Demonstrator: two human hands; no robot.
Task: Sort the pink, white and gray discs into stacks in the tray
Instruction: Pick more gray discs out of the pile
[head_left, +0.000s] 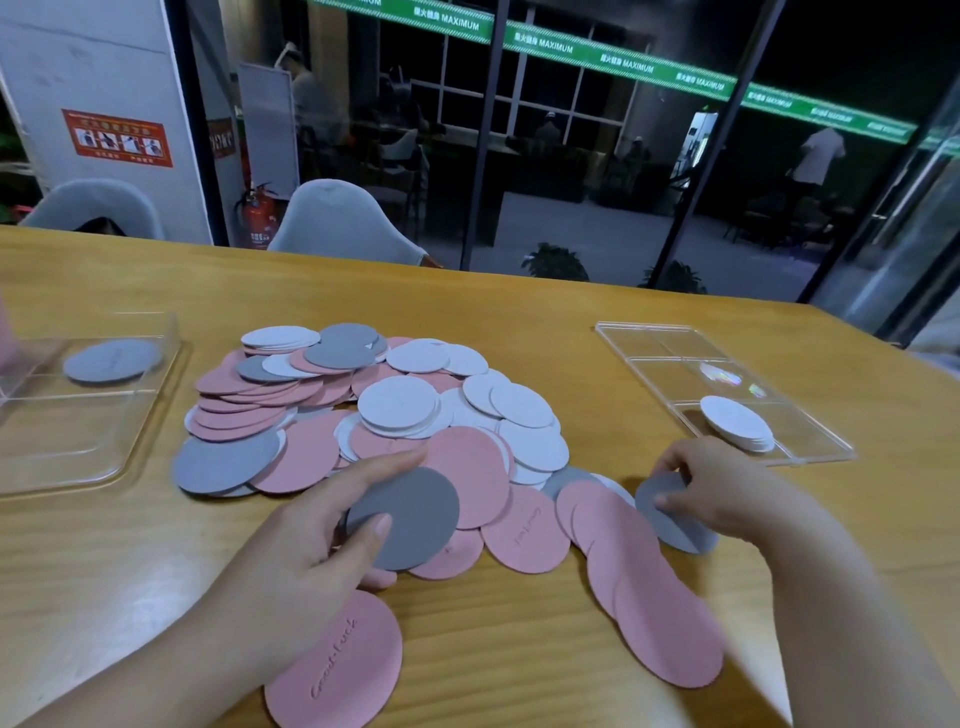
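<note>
Mixed heap of pink, white, gray discs (395, 410) mid-table. Right tray (644, 340): short white stack (737, 422). Left tray (150, 415): gray disc (111, 359) lying flat.

A commercial lounge or gym lobby — glass wall (571, 156) with green MAXIMUM banner (613, 62), fire extinguisher (258, 215) (red), chairs (343, 221).

A wooden table (493, 306) faces dark glass walls (571, 156) crossed by a green banner strip (623, 65). Two pale grey chairs (343, 218) stand behind it, beside a red fire extinguisher (258, 215) and white pillar (104, 78).
</note>
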